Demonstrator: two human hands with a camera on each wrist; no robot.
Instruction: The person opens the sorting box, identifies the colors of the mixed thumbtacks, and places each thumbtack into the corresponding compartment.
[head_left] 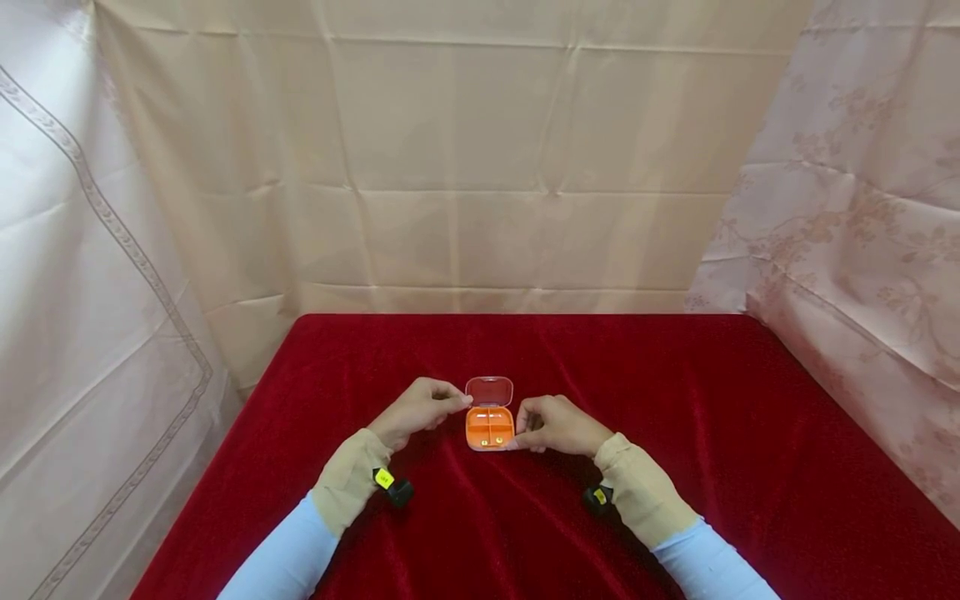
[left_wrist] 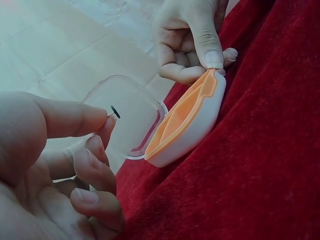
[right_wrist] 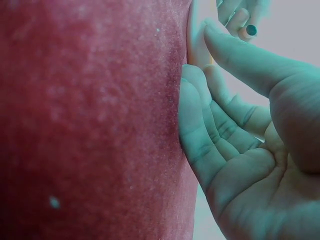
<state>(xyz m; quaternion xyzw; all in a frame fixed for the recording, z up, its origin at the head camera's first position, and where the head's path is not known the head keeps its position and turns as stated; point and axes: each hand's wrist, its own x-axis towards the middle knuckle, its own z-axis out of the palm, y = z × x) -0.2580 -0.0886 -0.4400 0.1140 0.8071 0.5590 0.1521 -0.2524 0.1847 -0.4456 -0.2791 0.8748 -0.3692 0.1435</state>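
Note:
A small orange and white pill box with a clear hinged lid stands open on the red cloth. Two tiny gold-coloured pieces lie in its near compartments, one on each side of the divider. My left hand, at the box's upper left beside the lid, pinches a thumbtack between thumb and index finger; its flat round head faces outward. At the box's right near corner my right hand grips the rim, thumb on top and the other fingers curled along the side.
Red velvet cloth covers the table. Beige curtain hangs behind the far edge, with pale patterned cloth on the right and white cloth on the left.

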